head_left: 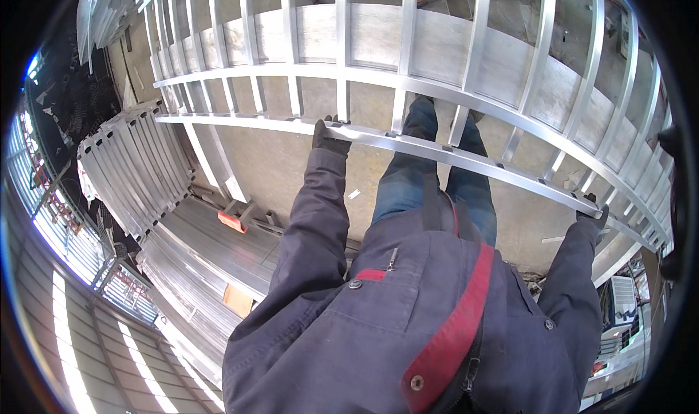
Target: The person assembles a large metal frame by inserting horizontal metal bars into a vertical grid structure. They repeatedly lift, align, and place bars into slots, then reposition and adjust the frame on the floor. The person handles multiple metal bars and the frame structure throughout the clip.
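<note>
A silvery metal railing frame (419,147) with several parallel bars spans the view in front of me, its near rail running from left to right. My left hand (332,139), in a dark glove, is closed round that near rail left of the middle. Farther along, toward the right end of the same rail, my gloved right hand (593,211) grips it too, its fingers partly hidden. A second, thicker rail (451,93) crosses the bars just beyond. My legs stand beneath, with the feet mostly hidden behind the rail.
At the left stand stacked metal frames (135,168), and long metal profiles (207,235) lie nearer me. An orange-red piece (232,222) rests by them. A small white scrap (354,194) is on the concrete floor (277,168). Through the bars a broad pale panel (375,39) shows.
</note>
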Tool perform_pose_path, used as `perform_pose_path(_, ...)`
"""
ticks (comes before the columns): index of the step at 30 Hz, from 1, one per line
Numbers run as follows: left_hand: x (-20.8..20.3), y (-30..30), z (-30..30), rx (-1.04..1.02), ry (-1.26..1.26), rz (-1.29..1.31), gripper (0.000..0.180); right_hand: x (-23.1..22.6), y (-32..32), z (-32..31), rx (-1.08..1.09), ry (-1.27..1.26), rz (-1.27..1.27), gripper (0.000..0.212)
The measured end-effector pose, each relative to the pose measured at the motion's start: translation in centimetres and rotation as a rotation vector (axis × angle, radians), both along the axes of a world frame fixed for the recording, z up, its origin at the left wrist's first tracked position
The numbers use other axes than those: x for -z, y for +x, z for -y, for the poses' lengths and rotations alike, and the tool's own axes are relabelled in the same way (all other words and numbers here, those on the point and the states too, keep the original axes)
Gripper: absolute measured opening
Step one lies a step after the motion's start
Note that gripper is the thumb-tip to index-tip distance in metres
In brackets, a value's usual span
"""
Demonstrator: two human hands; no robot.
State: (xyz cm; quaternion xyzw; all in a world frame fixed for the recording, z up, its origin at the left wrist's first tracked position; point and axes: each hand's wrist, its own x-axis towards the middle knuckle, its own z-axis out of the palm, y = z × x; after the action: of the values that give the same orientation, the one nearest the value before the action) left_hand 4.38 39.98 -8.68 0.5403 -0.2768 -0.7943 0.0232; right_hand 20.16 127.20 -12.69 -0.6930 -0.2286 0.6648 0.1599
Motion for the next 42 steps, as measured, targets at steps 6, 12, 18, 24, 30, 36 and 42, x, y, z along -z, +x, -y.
perform_pose_path(6,0.5,0.4,-0.3,-0.016,-0.004,-0.020,0.054,-0.2,-0.2,0.0,0.003,0.036,0.044,0.069)
perform_pose_path(12,1.0,1.0,-0.5,-0.143,-0.054,0.044,0.048,0.3,-0.2,-0.3,-0.075,0.017,0.084,0.074)
perform_pose_path(18,1.2,1.0,-0.4,-0.110,0.004,0.020,0.047,-0.1,-0.4,-0.2,-0.066,-0.028,0.043,0.072)
perform_pose_path(24,1.0,0.1,-0.9,-0.019,0.117,-0.066,0.047,0.1,0.0,-0.5,-0.085,-0.030,-0.013,0.072)
perform_pose_path(30,1.1,-0.2,-1.7,-0.036,0.018,-0.048,0.058,0.3,-0.1,-0.7,-0.093,0.013,0.047,0.078)
perform_pose_path(36,2.0,0.2,-2.0,-0.039,-0.084,-0.027,0.085,-0.5,-0.8,0.3,-0.095,0.044,0.091,0.081)
perform_pose_path(42,2.3,0.3,-2.4,-0.041,-0.091,-0.037,0.090,0.4,2.0,-2.3,-0.246,0.194,0.380,0.081)
